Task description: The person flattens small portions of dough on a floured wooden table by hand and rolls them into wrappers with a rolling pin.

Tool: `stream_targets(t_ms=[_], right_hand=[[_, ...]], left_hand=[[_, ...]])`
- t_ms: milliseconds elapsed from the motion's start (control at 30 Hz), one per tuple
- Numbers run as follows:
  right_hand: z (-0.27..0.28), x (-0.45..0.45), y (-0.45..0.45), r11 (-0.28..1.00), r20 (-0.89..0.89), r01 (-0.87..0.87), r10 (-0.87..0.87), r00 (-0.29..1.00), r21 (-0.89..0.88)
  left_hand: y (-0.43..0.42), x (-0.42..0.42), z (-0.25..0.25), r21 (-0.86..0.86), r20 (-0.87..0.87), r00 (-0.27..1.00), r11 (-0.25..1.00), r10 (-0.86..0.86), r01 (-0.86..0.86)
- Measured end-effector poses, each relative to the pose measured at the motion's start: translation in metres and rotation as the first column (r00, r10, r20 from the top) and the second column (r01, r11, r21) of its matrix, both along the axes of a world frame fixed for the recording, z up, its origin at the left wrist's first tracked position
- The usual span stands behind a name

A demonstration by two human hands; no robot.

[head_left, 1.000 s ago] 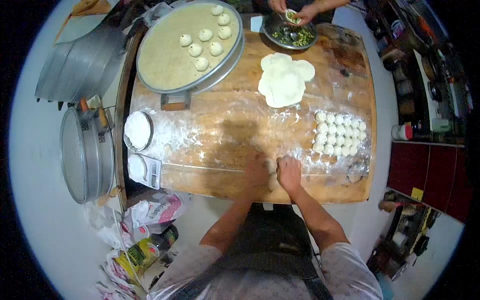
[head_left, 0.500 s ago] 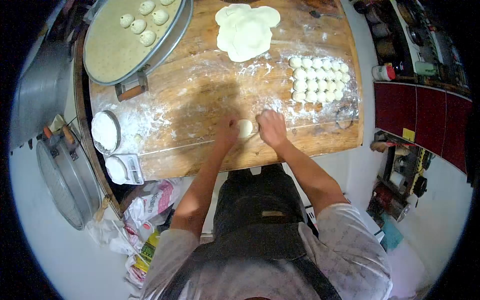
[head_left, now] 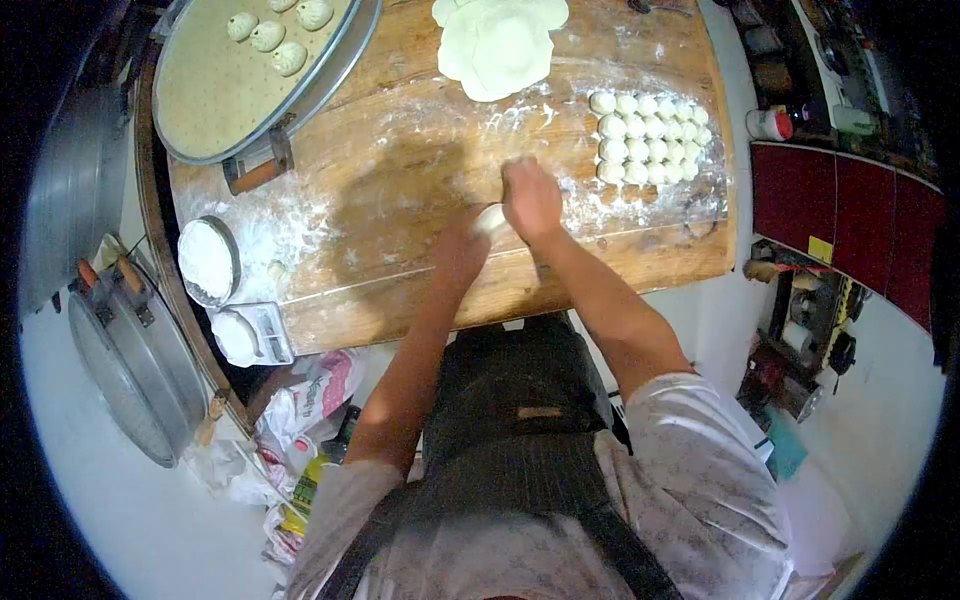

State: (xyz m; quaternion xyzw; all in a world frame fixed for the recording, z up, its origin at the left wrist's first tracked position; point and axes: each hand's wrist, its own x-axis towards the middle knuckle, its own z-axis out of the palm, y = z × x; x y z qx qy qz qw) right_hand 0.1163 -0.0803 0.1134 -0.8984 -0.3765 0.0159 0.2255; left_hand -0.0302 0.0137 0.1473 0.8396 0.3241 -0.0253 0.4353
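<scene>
A small pale dough round (head_left: 490, 219) is between my hands, over the floured wooden table (head_left: 400, 230). My left hand (head_left: 463, 243) has its fingers closed on the left edge of the round. Close against its right side, my right hand (head_left: 533, 203) is curled into a fist; what it grips, if anything, is hidden under the fingers. Farther up the table lies a stack of flat dough wrappers (head_left: 500, 55). Rows of small dough pieces (head_left: 650, 140) sit to the right of my hands.
A big round steamer tray (head_left: 200, 110) with several pleated buns (head_left: 289, 58) stands at the upper left. Below it are a bowl of flour (head_left: 207, 262) and a white kitchen scale (head_left: 270, 335). Another steamer (head_left: 130, 370) leans by the left wall; red cabinets (head_left: 795, 195) stand right.
Both hands have moved up the table, the right one farther. The dough round now looks tilted and narrower, partly covered by the hands. The head view has shifted slightly.
</scene>
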Motion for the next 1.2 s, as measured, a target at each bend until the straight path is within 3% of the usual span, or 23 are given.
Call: stream_targets(t_ms=[67,167,233,267,300,333,400,467,500,567,600,633,667,700,767,800,833,900,1000,1033,1100,1167,1200], right_hand=[[0.007,0.004,0.013,0.992,-0.067,0.084,-0.091,0.994,-0.098],[0.017,-0.002,-0.004,0.996,-0.083,-0.052,0.046,0.996,-0.071],[0.018,-0.024,-0.051,0.951,-0.175,-0.158,0.114,0.978,-0.265],[0.014,-0.025,-0.051,0.951,-0.170,-0.157,0.114,0.979,-0.267],[0.013,-0.025,-0.048,0.983,-0.064,-0.092,0.083,0.994,-0.156],[0.011,-0.031,-0.045,0.999,0.022,-0.037,0.037,0.999,-0.035],[0.001,-0.014,-0.010,1.000,0.024,-0.004,0.004,1.000,-0.004],[0.002,0.001,0.026,0.998,-0.006,0.020,-0.021,1.000,-0.065],[0.004,0.007,0.034,0.991,-0.033,0.035,-0.039,0.999,-0.129],[0.003,-0.008,0.008,0.992,-0.034,-0.040,0.036,0.999,-0.120],[-0.005,-0.025,-0.022,0.999,0.015,-0.051,0.051,0.999,-0.004],[-0.007,-0.036,-0.041,0.992,0.068,-0.066,0.059,0.996,0.108],[-0.002,-0.039,-0.047,0.992,0.075,-0.068,0.060,0.995,0.105],[0.004,-0.039,-0.050,0.989,0.105,-0.097,0.086,0.991,0.112],[0.002,-0.044,-0.041,0.986,0.098,-0.118,0.106,0.990,0.121],[0.004,-0.030,-0.014,0.999,-0.020,-0.031,0.032,0.999,0.025],[0.004,-0.015,0.009,0.996,-0.114,0.040,-0.049,0.992,-0.076],[0.004,-0.005,0.032,0.999,-0.089,0.005,-0.009,0.996,-0.049],[0.000,-0.027,-0.008,0.999,-0.047,-0.041,0.040,0.998,-0.025],[-0.002,-0.036,-0.029,0.997,-0.024,-0.073,0.072,0.997,-0.032],[-0.001,-0.044,-0.053,0.991,-0.012,-0.134,0.134,0.991,0.027],[-0.003,-0.044,-0.044,0.978,-0.019,-0.185,0.188,0.982,0.094],[0.003,-0.036,-0.018,0.995,-0.026,-0.079,0.081,0.996,0.066]], left_hand=[[0.007,0.017,0.003,0.078,-0.019,0.996,0.993,-0.091,0.092],[0.024,0.018,-0.011,-0.008,-0.044,0.991,0.992,-0.129,0.128],[0.034,-0.022,-0.055,-0.279,0.026,0.989,0.951,0.143,-0.130],[0.035,-0.024,-0.062,-0.347,0.029,0.976,0.918,0.216,-0.192],[0.035,-0.025,-0.065,-0.412,0.030,0.957,0.875,0.290,-0.252],[0.029,-0.030,-0.067,-0.243,-0.019,0.985,0.954,0.174,-0.174],[0.020,-0.043,-0.068,-0.074,-0.120,0.992,0.996,0.035,-0.044],[0.022,-0.006,-0.059,0.055,-0.097,0.983,0.985,-0.157,0.163],[0.026,0.003,-0.049,0.059,-0.087,0.984,0.985,-0.156,0.161],[0.040,0.006,-0.030,-0.104,-0.129,0.991,0.994,0.031,-0.044],[0.045,-0.009,-0.041,-0.102,-0.127,0.991,0.994,0.034,-0.047],[0.046,-0.033,-0.063,-0.238,-0.062,0.973,0.943,0.224,-0.233],[0.045,-0.045,-0.075,-0.382,-0.025,0.911,0.838,0.412,-0.389],[0.041,-0.044,-0.074,-0.386,-0.022,0.907,0.834,0.420,-0.395],[0.031,-0.054,-0.072,-0.359,-0.025,0.961,0.895,0.274,-0.264],[0.028,-0.059,-0.069,-0.349,-0.037,0.976,0.912,0.216,-0.215],[0.032,-0.040,-0.063,-0.142,-0.026,0.997,0.987,0.075,-0.078],[0.038,-0.018,-0.076,0.067,-0.038,0.998,0.996,-0.055,0.057],[0.058,-0.032,-0.105,0.159,0.006,0.999,0.986,-0.052,0.051],[0.060,-0.045,-0.098,-0.210,-0.044,0.962,0.939,0.269,-0.272],[0.049,-0.061,-0.080,-0.520,-0.210,0.822,0.651,0.530,-0.553],[0.039,-0.061,-0.040,-0.443,0.099,0.917,0.843,0.386,-0.307],[0.037,-0.056,-0.018,-0.438,0.082,0.920,0.843,0.382,-0.311]])
